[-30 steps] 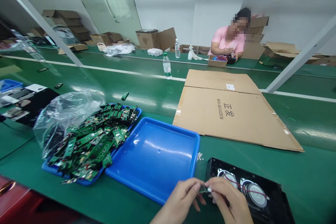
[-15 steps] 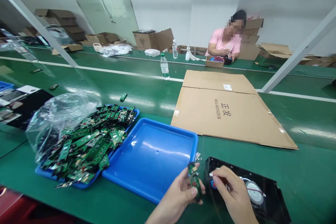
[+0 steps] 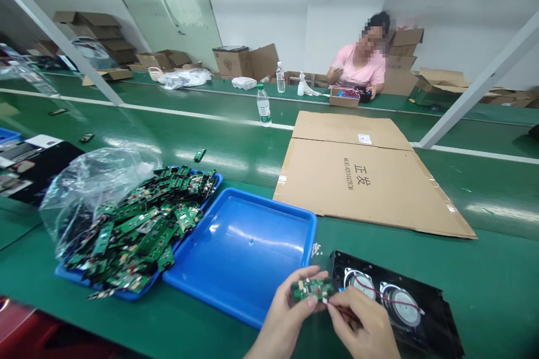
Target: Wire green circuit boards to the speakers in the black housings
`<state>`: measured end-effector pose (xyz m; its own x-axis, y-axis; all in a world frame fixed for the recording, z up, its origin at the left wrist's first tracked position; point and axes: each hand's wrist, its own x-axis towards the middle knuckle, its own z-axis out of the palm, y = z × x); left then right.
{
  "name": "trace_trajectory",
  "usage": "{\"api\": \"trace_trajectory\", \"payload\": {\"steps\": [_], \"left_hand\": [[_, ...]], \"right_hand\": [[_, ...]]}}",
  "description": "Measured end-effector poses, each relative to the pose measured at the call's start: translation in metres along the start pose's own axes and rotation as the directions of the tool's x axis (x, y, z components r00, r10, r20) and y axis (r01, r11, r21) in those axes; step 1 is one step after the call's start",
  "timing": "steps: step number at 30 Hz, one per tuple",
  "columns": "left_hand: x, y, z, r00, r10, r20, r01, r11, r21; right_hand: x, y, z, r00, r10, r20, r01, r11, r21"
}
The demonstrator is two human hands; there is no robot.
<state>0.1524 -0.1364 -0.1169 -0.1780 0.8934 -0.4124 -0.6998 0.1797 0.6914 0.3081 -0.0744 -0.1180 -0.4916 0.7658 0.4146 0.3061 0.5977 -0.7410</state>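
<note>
Left hand point(image 3: 290, 311) pinching rectangular green circuit board point(image 3: 314, 289), hard and bumpy-faced, thumb at near edge. Board sits just left of right hand point(image 3: 365, 321), long axis roughly sideways, pointing its way. Right fingers pinched on thin red wires point(image 3: 348, 313), small white plastic connector point(image 3: 325, 301) by board's near edge, can't tell if seated. Further out: black housing point(image 3: 433, 322) with round silvery speakers point(image 3: 406, 308), smooth blue plastic tray point(image 3: 252, 258), shiny green tabletop point(image 3: 484, 291).

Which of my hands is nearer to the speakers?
Right. Your right hand is on the near side of the speakers, pinching a wire; your left hand is farther off, to their left, holding a board.
</note>
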Motion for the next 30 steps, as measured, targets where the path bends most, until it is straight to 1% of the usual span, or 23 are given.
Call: {"api": "trace_trajectory", "payload": {"steps": [1, 2, 3, 4, 5, 6, 7, 8, 10, 11, 12, 13, 14, 15, 16, 17, 18, 19, 20, 21, 22, 25, 30], "left_hand": [[-0.001, 0.002, 0.002, 1.000, -0.012, -0.020, 0.011, 0.999, -0.041], [-0.003, 0.004, 0.005, 0.999, -0.017, -0.049, 0.013, 0.997, -0.081], [-0.004, 0.007, 0.008, 0.997, -0.019, -0.080, 0.010, 0.994, -0.109], [-0.005, 0.010, 0.010, 0.994, -0.018, -0.106, 0.005, 0.992, -0.126], [-0.005, 0.013, 0.012, 0.992, -0.027, -0.119, 0.011, 0.991, -0.131], [-0.004, 0.016, 0.013, 0.992, -0.047, -0.121, 0.031, 0.991, -0.131], [-0.002, 0.017, 0.013, 0.991, -0.070, -0.116, 0.054, 0.990, -0.131], [0.000, 0.018, 0.012, 0.990, -0.093, -0.103, 0.079, 0.988, -0.133], [0.006, 0.017, 0.009, 0.990, -0.127, -0.066, 0.115, 0.980, -0.161], [0.008, 0.015, 0.008, 0.989, -0.139, -0.055, 0.127, 0.975, -0.180], [0.010, 0.013, 0.007, 0.988, -0.146, -0.055, 0.132, 0.972, -0.197], [0.010, 0.012, 0.006, 0.987, -0.149, -0.060, 0.134, 0.969, -0.206], [0.010, 0.010, 0.007, 0.987, -0.146, -0.070, 0.129, 0.970, -0.206], [0.009, 0.009, 0.008, 0.988, -0.137, -0.076, 0.119, 0.973, -0.198], [0.007, 0.009, 0.009, 0.990, -0.121, -0.072, 0.106, 0.977, -0.182], [0.005, 0.009, 0.011, 0.993, -0.104, -0.062, 0.093, 0.982, -0.163], [0.004, 0.008, 0.012, 0.995, -0.087, -0.049, 0.079, 0.986, -0.144], [0.002, 0.007, 0.013, 0.997, -0.074, -0.038, 0.069, 0.990, -0.125], [0.001, 0.006, 0.014, 0.998, -0.062, -0.031, 0.058, 0.993, -0.107], [0.000, 0.005, 0.014, 0.998, -0.051, -0.026, 0.048, 0.994, -0.094], [0.000, 0.003, 0.013, 0.999, -0.045, -0.025, 0.042, 0.995, -0.085], [0.002, -0.005, 0.010, 0.999, -0.025, -0.025, 0.023, 0.998, -0.064], [0.005, -0.017, 0.000, 0.998, 0.060, -0.015, -0.060, 0.998, 0.025]], "right_hand": [[-0.001, -0.002, -0.003, 0.996, 0.087, 0.019, -0.088, 0.995, 0.045], [-0.002, -0.004, -0.008, 0.981, 0.188, 0.049, -0.193, 0.976, 0.105], [-0.001, -0.006, -0.014, 0.952, 0.294, 0.092, -0.306, 0.935, 0.182], [0.000, -0.008, -0.021, 0.909, 0.391, 0.147, -0.417, 0.867, 0.274], [0.003, -0.011, -0.027, 0.858, 0.468, 0.214, -0.514, 0.772, 0.373], [0.007, -0.013, -0.034, 0.806, 0.517, 0.287, -0.589, 0.662, 0.463], [0.012, -0.014, -0.040, 0.765, 0.538, 0.354, -0.637, 0.552, 0.538], [0.016, -0.015, -0.045, 0.738, 0.537, 0.409, -0.661, 0.454, 0.597], [0.022, -0.015, -0.050, 0.717, 0.501, 0.485, -0.671, 0.307, 0.675], [0.023, -0.013, -0.050, 0.715, 0.478, 0.510, -0.669, 0.257, 0.698], [0.023, -0.011, -0.049, 0.716, 0.463, 0.522, -0.665, 0.228, 0.711], [0.021, -0.009, -0.046, 0.727, 0.457, 0.512, -0.655, 0.239, 0.716], [0.019, -0.006, -0.042, 0.751, 0.462, 0.472, -0.634, 0.308, 0.709], [0.017, -0.003, -0.037, 0.796, 0.459, 0.394, -0.589, 0.442, 0.676], [0.015, -0.001, -0.032, 0.865, 0.418, 0.278, -0.495, 0.622, 0.606], [0.014, 0.000, -0.027, 0.936, 0.319, 0.150, -0.351, 0.801, 0.484], [0.013, 0.001, -0.022, 0.984, 0.172, 0.035, -0.174, 0.931, 0.320], [0.014, 0.001, -0.017, 0.999, 0.008, -0.037, -0.002, 0.990, 0.143], [0.016, 0.001, -0.014, 0.988, -0.136, -0.074, 0.135, 0.991, -0.015], [0.019, 0.000, -0.010, 0.966, -0.244, -0.087, 0.231, 0.963, -0.140], [0.021, -0.001, -0.008, 0.946, -0.310, -0.090, 0.283, 0.931, -0.231], [0.028, -0.006, -0.004, 0.918, -0.384, -0.096, 0.325, 0.870, -0.369], [0.027, -0.007, -0.002, 0.907, -0.412, -0.089, 0.342, 0.843, -0.414]]}}
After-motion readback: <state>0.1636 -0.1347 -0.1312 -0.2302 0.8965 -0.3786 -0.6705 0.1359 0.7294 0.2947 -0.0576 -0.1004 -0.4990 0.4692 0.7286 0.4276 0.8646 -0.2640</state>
